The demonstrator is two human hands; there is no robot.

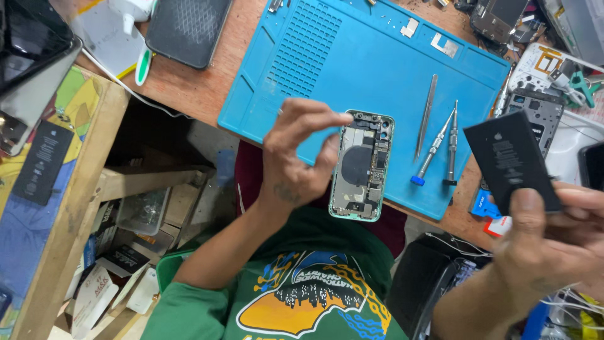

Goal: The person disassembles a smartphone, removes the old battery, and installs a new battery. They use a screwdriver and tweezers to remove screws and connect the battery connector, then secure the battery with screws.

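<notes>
My left hand (pixel 292 160) is shut on an opened phone body (pixel 363 167) with a pale green frame. It grips the phone's left side, thumb near the top corner, and the bare insides face me with the battery bay showing. The phone hangs over the near edge of a blue work mat (pixel 352 69). Off to the right, my right hand (pixel 553 239) holds a flat black battery (pixel 511 160) by its lower end, lifted clear of the table.
On the mat lie metal tweezers (pixel 426 116) and two screwdrivers (pixel 434 148), plus small metal parts near the far edge. Another opened phone (pixel 535 113) and loose parts crowd the right. A dark phone (pixel 187 28) lies at the top left. A wooden shelf (pixel 69 208) stands at left.
</notes>
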